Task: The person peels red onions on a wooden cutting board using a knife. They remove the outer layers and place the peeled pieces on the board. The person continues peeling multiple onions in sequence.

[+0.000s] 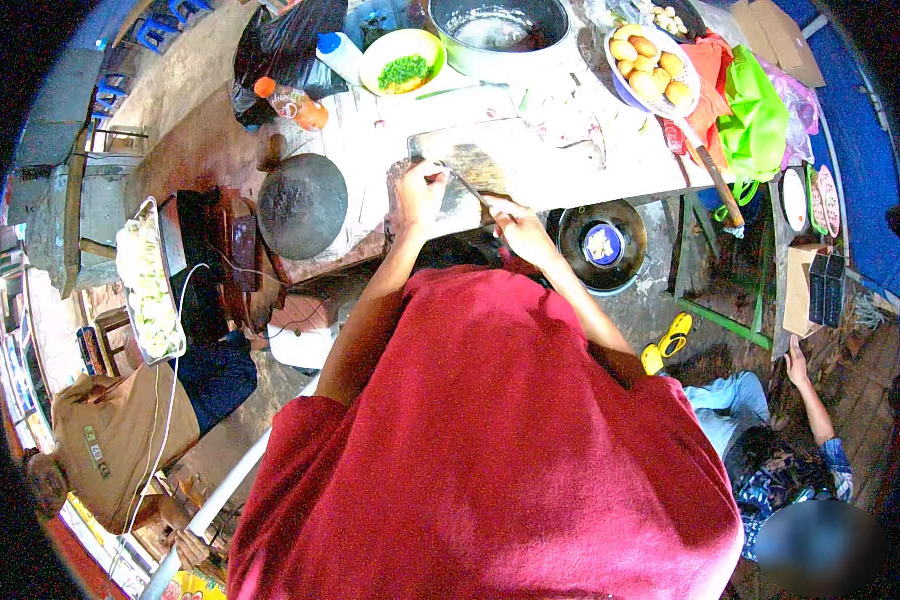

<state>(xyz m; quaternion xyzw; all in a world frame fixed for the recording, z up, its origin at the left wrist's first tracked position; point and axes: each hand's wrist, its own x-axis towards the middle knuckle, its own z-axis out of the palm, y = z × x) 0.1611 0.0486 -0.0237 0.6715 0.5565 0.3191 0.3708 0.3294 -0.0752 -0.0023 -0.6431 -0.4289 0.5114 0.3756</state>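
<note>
At the near edge of the table, my right hand (521,229) is closed on the handle of a knife (466,184), whose blade points up and left towards my left hand. My left hand (422,191) is bent with its fingertips together near the blade; whether a small piece is pinched in it, I cannot tell. Under and beyond the knife lies a worn wooden cutting board (484,161). A round dark stone mortar or pan (302,206) stands left of my left hand. Scraps (581,139) are scattered to the right of the board.
A large pot (499,64), a bowl of chopped greens (403,73), a sauce bottle (300,106) and a colander of potatoes (649,71) stand at the back. Below the table's right part is a wok (602,279) with a blue bowl. People are at the left and lower right.
</note>
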